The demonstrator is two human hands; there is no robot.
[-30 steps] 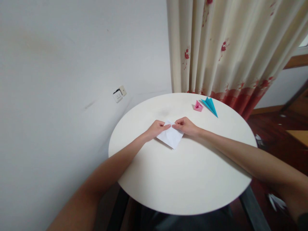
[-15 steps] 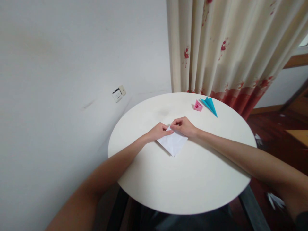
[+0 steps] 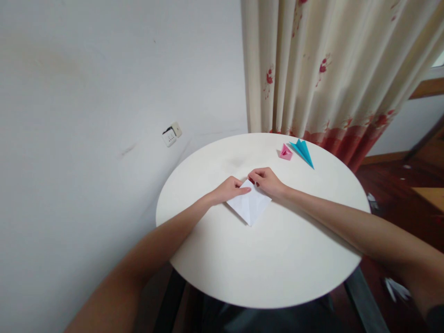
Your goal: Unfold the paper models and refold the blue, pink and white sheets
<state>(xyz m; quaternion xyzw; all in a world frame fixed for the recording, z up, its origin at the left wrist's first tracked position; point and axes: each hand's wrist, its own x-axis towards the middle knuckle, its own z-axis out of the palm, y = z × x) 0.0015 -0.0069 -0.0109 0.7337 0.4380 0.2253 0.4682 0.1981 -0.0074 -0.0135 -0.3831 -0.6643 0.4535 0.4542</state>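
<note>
We cannot see the top corner of the white paper (image 3: pixel 250 206), because our fingers cover it, and the near rim of the bench (image 3: pixel 263 273) hides our lap. Our left hand (image 3: pixel 229 188) lies nearly flat with one finger pressing the paper's top left edge. Our right hand (image 3: pixel 266 181) is curled, its fingertips pinched on the paper's top corner. The paper lies flat near the middle of the bench, shaped like a diamond with a crease down it and a sharp point toward us. There is lots of bare bench in front of it and to both sides. The bench is round, smooth and cream. Far off by the curtain (image 3: pixel 329 69) sit a small pink folded shape (image 3: pixel 285 152) and a pointy blue paper plane (image 3: pixel 303 151), just beside each other.
</note>
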